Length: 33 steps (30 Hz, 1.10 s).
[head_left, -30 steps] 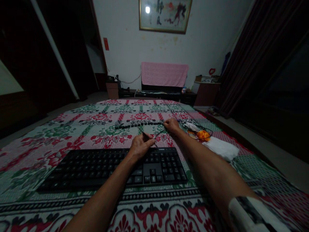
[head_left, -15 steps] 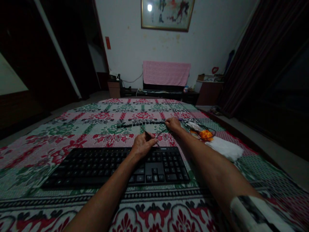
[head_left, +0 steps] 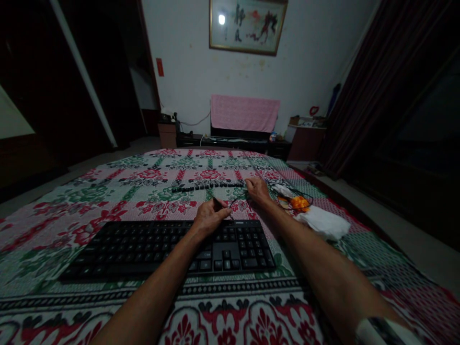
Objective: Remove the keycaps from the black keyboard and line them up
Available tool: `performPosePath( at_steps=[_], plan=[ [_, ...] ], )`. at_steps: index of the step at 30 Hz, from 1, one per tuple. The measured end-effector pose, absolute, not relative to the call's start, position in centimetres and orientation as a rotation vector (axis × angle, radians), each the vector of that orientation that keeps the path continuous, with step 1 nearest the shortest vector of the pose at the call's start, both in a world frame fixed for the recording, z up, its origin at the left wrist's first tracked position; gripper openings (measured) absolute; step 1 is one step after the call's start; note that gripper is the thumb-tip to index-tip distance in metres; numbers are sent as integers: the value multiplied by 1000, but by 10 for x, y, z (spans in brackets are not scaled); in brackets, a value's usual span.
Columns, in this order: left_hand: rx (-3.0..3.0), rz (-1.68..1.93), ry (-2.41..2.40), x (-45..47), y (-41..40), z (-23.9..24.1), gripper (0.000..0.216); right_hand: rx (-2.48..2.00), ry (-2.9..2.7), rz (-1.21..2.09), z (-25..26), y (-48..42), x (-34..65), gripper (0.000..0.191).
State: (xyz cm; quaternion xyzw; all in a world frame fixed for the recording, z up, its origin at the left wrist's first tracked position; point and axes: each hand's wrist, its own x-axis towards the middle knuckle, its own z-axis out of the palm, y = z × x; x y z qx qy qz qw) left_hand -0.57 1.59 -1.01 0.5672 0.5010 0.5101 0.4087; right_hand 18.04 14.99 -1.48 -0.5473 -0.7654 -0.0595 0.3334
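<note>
A black keyboard (head_left: 143, 249) lies on the patterned cloth right before me. Over its top edge, my left hand (head_left: 212, 214) is closed, thumb against fingers, on a thin black cable (head_left: 237, 197). Something dark and pointed sticks up from that hand; its kind is unclear. The cable runs up to my right hand (head_left: 256, 189), which is farther off with its fingers pinched together on it. Beside those fingertips is the right end of a row of small black keycap-like pieces (head_left: 203, 187). My fingers partly hide the cable.
Right of my right hand lie an orange bundle (head_left: 300, 203), loops of dark cable and a white crumpled cloth or bag (head_left: 325, 223). The floral cloth (head_left: 108, 191) spreads to a far edge. A low cabinet and a screen under a pink towel (head_left: 244, 113) stand beyond.
The camera view has tilted up and shifted a little. Both hands keep nearly the same place over the keyboard and by the row, with the cable still between them.
</note>
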Motion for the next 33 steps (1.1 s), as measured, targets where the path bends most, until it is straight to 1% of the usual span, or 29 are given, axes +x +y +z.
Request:
performPosePath(
  at_steps=[3,6,12,16,19,25,33],
  plan=[
    [1447,1273,1271,-6,15,-9,24,-1244,-1916,-141,-15,124,179,29],
    [1450,1276,1268,-6,14,-7,25,-1134,-1886,-36,-18,95,178,27],
    [1461,1291,1254,-7,17,-11,27,-1135,-1854,393,-28,49,185,28],
    [1475,1290,1223,-10,21,-16,30,-1217,-1729,561,-34,30,191,30],
    [1454,1275,1246,-9,19,-12,32,-1233,-1685,584,-33,20,191,29],
    [1434,1245,1251,-11,4,11,33,-1239,-1719,534,-31,18,189,27],
    [1439,1260,1418,-50,-14,21,34,-1253,-1692,546,-31,18,188,27]
  ],
)
